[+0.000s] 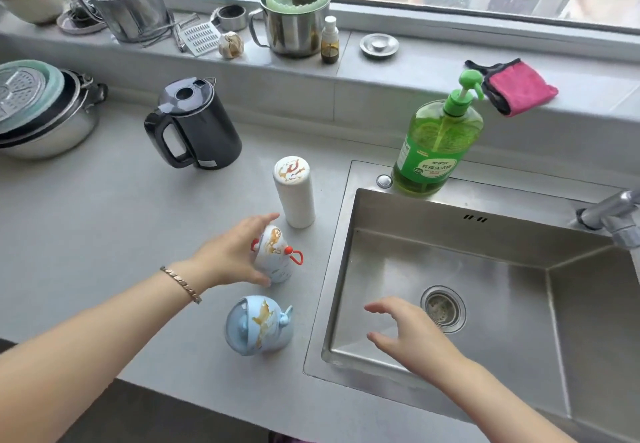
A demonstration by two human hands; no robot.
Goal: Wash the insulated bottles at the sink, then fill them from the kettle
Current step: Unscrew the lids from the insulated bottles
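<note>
Three insulated bottles stand in a row on the grey counter left of the sink (pixel 408 207). The far one is a tall white bottle (pixel 295 196) with a brown-stained lid. The middle one is a pale bottle with red loops (pixel 277 259); my left hand (pixel 230 255) wraps around its left side, thumb low and fingers over the top. The nearest is a light blue bottle (pixel 258 326) with brown stains. My right hand (pixel 412 333) hovers over the sink's near left corner, fingers spread, holding nothing. A black kettle (pixel 195 127) stands behind, lid closed.
A green dish soap pump bottle (pixel 438 146) stands on the sink's back rim, and the tap (pixel 613 217) juts in from the right. A pink cloth (pixel 519 87) lies on the sill. Pots (pixel 45 120) and metal cups crowd the left counter and window sill.
</note>
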